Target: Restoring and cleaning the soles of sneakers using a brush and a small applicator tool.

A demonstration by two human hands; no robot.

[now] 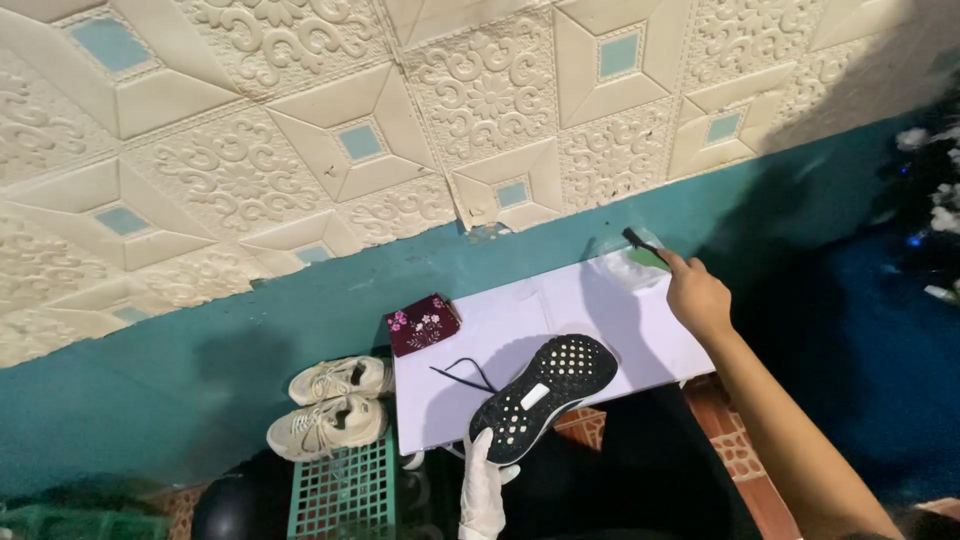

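Observation:
My left hand [487,487], in a white glove, grips a black sneaker [545,395] by its heel, sole turned up, over the near edge of a white table [510,335]. The sole is black with rows of white dots, and a black lace trails from the shoe across the tabletop. My right hand [695,295] is bare and reaches to the table's far right corner. It holds a green-handled brush [645,248] with dark bristles over a clear plastic container [625,268].
A dark red floral cloth pouch [423,324] lies on the table's left corner. A pair of cream sneakers [335,405] sits against the teal wall base, above a green plastic crate [342,490]. Patterned floor tiles [735,450] show at right, and a dark decorated tree [925,220] stands at the far right.

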